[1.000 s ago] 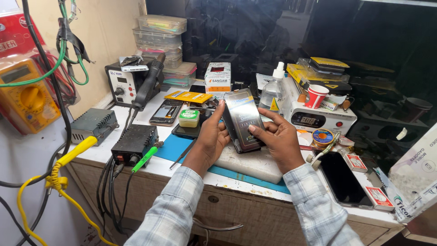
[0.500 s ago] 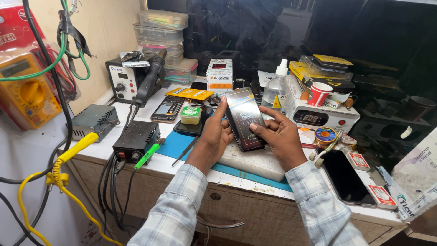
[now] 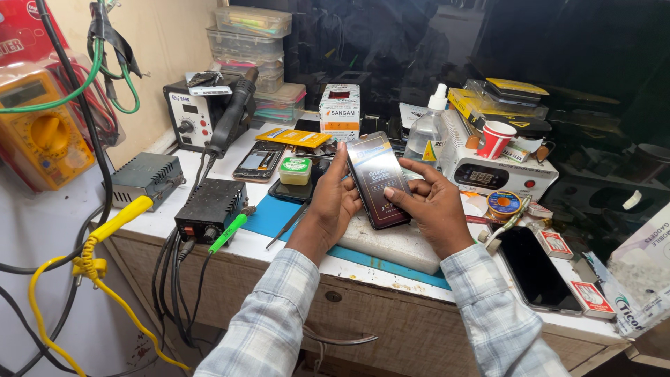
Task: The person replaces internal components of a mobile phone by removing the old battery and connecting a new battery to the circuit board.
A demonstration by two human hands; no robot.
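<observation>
Head cam: I see the left hand (image 3: 333, 202) clasping the left long edge of the dark phone-screen panel (image 3: 377, 179), thumb up by its top corner. Panel sits tilted above the white work pad (image 3: 391, 244), long axis running away from me. Right hand (image 3: 434, 207) pinches the right edge, equally near.

- My sleeves (image 3: 279, 314) are pale grey-white plaid.
- The phone (image 3: 377, 179) I hold is glossy black.
- At nine o'clock, a yellow multimeter (image 3: 38, 132).
- At two o'clock, a red-and-white cup (image 3: 495, 139).
</observation>
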